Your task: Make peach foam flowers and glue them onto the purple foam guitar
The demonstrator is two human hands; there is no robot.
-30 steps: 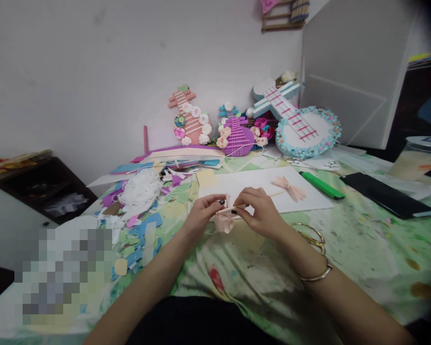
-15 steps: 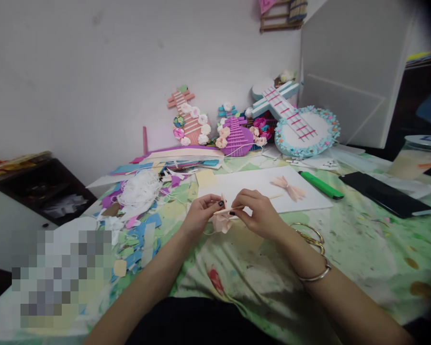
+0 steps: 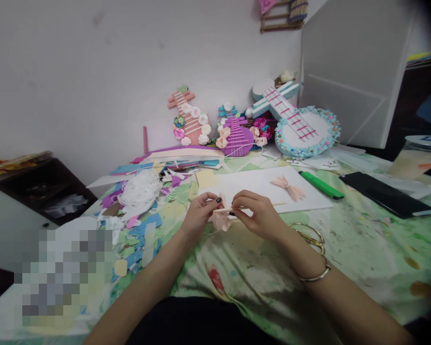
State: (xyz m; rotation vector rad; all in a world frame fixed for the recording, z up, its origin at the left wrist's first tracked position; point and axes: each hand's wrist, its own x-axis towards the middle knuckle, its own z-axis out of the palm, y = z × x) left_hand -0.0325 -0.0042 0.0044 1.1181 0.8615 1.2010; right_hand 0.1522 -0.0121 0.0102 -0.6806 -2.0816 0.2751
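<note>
My left hand (image 3: 201, 211) is closed, thumb and fingers pinching a pale peach piece of crepe-like paper (image 3: 221, 222) that hangs in folds below the fingertips. Opposite it, my right hand (image 3: 256, 213) pinches a thin wooden stick (image 3: 278, 204), whose far end sticks out to the right past the knuckles. The stick's other end lies across the top of the peach paper, between both hands. A thin pale string (image 3: 211, 233) loops below the paper. Beyond my right hand, a tied peach paper bunch (image 3: 288, 187) rests on a white sheet (image 3: 251, 179).
Gold-handled scissors (image 3: 318, 235) lie by my right forearm. A green marker-like tool (image 3: 321, 185) and a black phone-like slab (image 3: 384, 194) lie farther right. White string (image 3: 140, 189) and paper scraps (image 3: 134, 249) spread leftward. Decorated lute-shaped models (image 3: 307, 132) lean at the back.
The stick's right end has swung down slightly, toward me. My hands have shifted only a little, still holding the paper and stick.
</note>
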